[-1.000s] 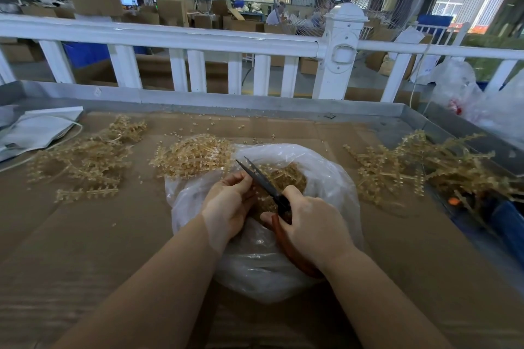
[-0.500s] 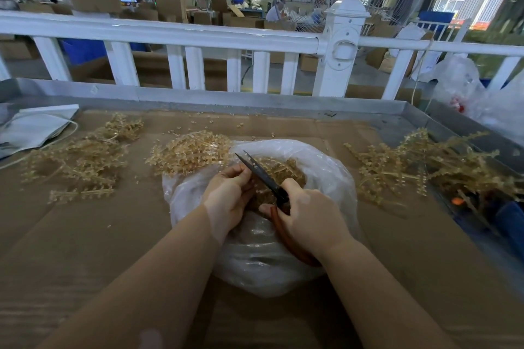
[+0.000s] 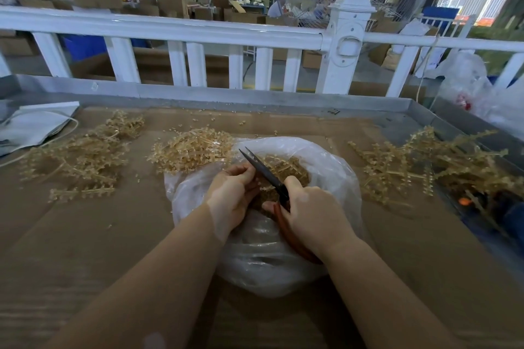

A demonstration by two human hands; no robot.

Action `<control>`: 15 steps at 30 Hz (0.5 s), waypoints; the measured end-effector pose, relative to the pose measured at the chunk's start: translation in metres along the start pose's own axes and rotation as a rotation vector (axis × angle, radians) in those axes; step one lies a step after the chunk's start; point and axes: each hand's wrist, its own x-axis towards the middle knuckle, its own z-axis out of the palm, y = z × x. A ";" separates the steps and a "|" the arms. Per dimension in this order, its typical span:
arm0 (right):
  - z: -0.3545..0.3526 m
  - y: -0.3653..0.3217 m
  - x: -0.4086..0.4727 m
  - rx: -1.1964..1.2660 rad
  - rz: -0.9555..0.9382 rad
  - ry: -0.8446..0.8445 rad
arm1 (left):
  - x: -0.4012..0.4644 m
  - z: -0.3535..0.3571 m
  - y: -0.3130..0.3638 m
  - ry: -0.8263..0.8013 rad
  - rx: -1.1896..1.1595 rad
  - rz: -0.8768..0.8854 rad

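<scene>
My right hand (image 3: 313, 215) grips red-handled scissors (image 3: 265, 171), their dark blades closed and pointing up and to the left. My left hand (image 3: 232, 193) pinches a small amber plastic sprue piece (image 3: 262, 187) right beside the blades. Both hands hover over an open clear plastic bag (image 3: 326, 167) that holds cut amber bits. The piece is mostly hidden by my fingers.
Piles of amber plastic sprues lie on the cardboard-covered table (image 3: 85, 235): one pile at left (image 3: 82, 156), one at the bag's far left rim (image 3: 192, 150), one at right (image 3: 431, 161). A white folded sheet (image 3: 37, 125) lies far left. A white railing (image 3: 198, 31) runs behind.
The scissor blades, slightly parted a second ago, are now closed. Both hands stay over the bag in nearly the same place.
</scene>
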 end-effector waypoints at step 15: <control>0.004 -0.002 -0.005 -0.071 -0.008 0.030 | -0.003 -0.002 -0.004 0.034 0.000 0.082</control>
